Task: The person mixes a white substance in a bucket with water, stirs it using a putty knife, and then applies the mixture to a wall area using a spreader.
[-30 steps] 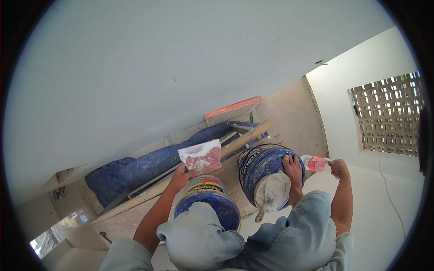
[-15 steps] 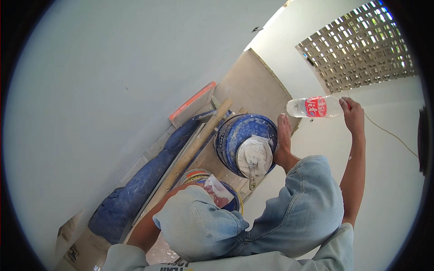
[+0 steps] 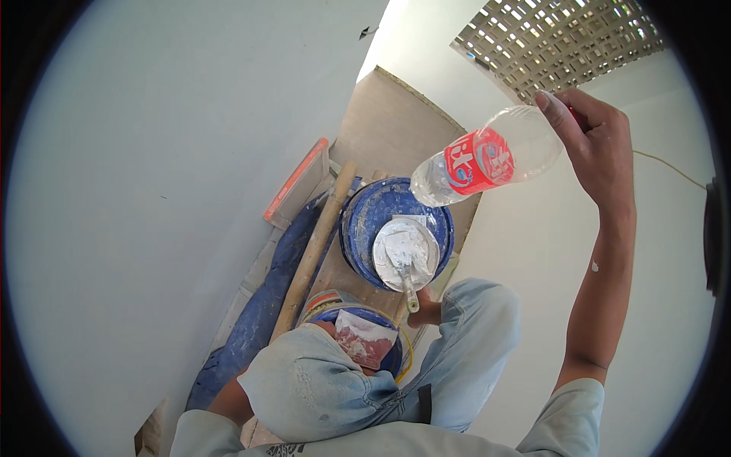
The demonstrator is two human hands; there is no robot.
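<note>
My right hand (image 3: 590, 145) grips the top end of a clear plastic bottle (image 3: 478, 161) with a red label, held slanting above a blue bucket (image 3: 365, 236). On that bucket's lid lies a round white dish (image 3: 388, 274) of white paste, with a scraper (image 3: 411, 297) resting in it. My left hand (image 3: 327, 330), mostly hidden by my knee, holds a pinkish-red, powder-dusted plastic piece (image 3: 364, 343) over a second bucket (image 3: 320, 303) with a blue inside. My bare foot (image 3: 426, 312) is beside the blue bucket.
A wooden pole (image 3: 324, 228) and a crumpled blue sheet (image 3: 244, 343) run along the pale wall (image 3: 152, 190) at left. A flat box (image 3: 297, 183) with an orange edge leans there. A perforated block opening (image 3: 556, 46) and a loose cable (image 3: 670, 167) are at right.
My right hand has lifted the bottle up and leftward to above the blue bucket. My left hand has lowered the pinkish piece toward the second bucket. The view has shifted and my foot moved back.
</note>
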